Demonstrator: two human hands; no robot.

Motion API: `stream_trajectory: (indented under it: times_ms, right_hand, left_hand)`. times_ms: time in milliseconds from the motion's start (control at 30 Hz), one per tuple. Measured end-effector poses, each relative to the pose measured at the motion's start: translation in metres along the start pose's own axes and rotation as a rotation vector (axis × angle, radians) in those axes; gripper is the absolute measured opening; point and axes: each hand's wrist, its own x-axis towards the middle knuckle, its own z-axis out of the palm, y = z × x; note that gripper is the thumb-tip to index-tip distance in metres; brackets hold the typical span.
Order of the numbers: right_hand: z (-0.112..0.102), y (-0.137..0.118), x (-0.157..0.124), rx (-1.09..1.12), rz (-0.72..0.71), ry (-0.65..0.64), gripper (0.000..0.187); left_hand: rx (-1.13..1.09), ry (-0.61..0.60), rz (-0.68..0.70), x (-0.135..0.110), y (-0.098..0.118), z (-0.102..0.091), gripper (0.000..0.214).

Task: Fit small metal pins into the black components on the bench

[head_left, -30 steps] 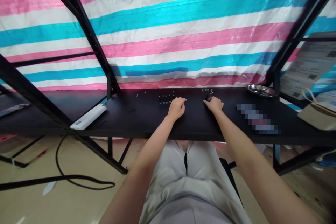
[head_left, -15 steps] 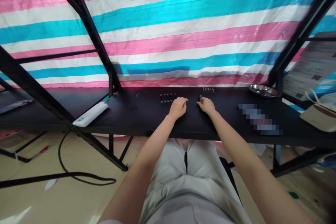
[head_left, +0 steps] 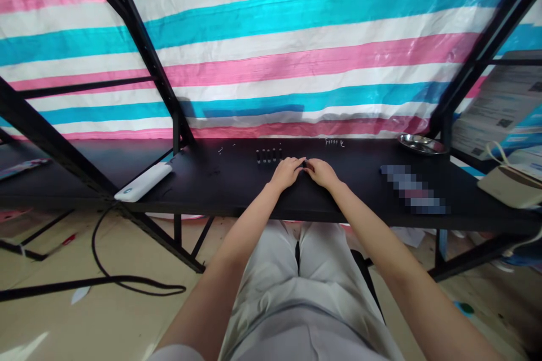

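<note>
Both my hands rest on the black table (head_left: pixel 228 192) and meet at its middle. My left hand (head_left: pixel 285 172) is curled, its fingertips touching those of my right hand (head_left: pixel 322 172), which is also closed. A tiny dark part seems pinched between them; I cannot make it out. A short row of small black upright parts (head_left: pixel 268 155) stands just beyond my left hand. Several small metal pins (head_left: pixel 334 142) lie farther back to the right.
A white power bank (head_left: pixel 143 183) lies at the table's left edge. A steel dish (head_left: pixel 420 144) sits at the back right, with a blurred patch (head_left: pixel 412 190) in front of it. Black frame bars (head_left: pixel 139 51) rise at left and right. A black cable (head_left: pixel 127 282) loops on the floor.
My right hand has moved left from the pins at the back right to meet my left hand. The left hand has stayed in place.
</note>
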Motion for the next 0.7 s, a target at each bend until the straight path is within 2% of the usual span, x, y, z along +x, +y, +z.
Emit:
stream_trajectory:
  times_ms: [167,367,700]
  right_hand:
    - [-0.005,-0.006,0.0,-0.025,-0.035,0.011,0.016]
    - [-0.014,-0.012,-0.003,-0.099,0.126,-0.025,0.023]
    - [-0.012,-0.011,-0.003,-0.157,0.129,-0.062,0.023]
  left_hand:
    - [-0.033,0.132,-0.019,0.001,-0.002,-0.001,0.023]
    - [-0.059,0.345,-0.054,0.0,0.006,-0.009,0.025]
    - [-0.05,0.368,-0.015,-0.001,0.009,-0.011,0.028]
